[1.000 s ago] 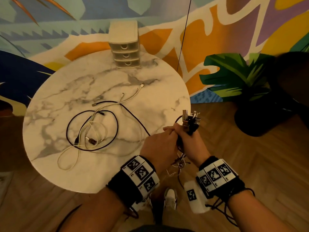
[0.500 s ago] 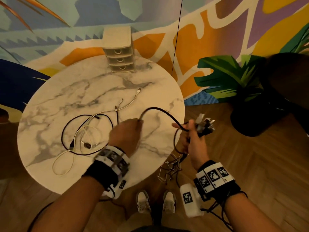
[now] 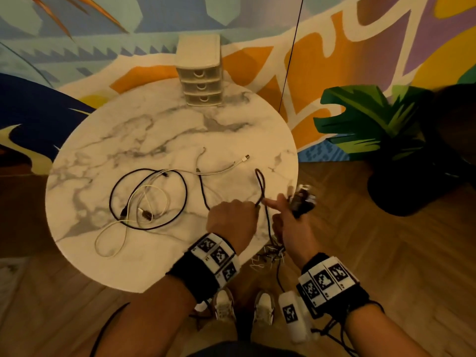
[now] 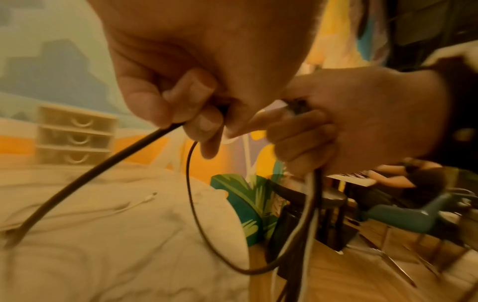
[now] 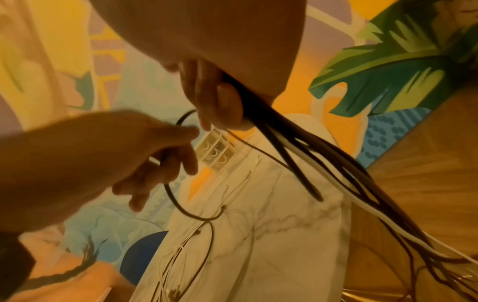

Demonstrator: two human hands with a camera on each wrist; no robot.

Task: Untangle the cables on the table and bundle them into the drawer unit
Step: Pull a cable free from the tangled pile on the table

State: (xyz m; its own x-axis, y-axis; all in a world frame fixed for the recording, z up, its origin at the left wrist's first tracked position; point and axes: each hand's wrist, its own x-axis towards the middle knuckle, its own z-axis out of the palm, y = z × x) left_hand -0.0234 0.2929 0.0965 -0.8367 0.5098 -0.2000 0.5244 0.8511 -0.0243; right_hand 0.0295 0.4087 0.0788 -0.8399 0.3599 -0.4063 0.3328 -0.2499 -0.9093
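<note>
From my head view, my left hand pinches a folded loop of the black cable over the marble table, beside my right hand, which grips the gathered bundle of plugs; the drawer unit sits shut at the far edge. My left wrist shows fingers curled round the cable, so I should fold evenly. My right wrist shows the cords trailing loose; I should hold firm.
</note>
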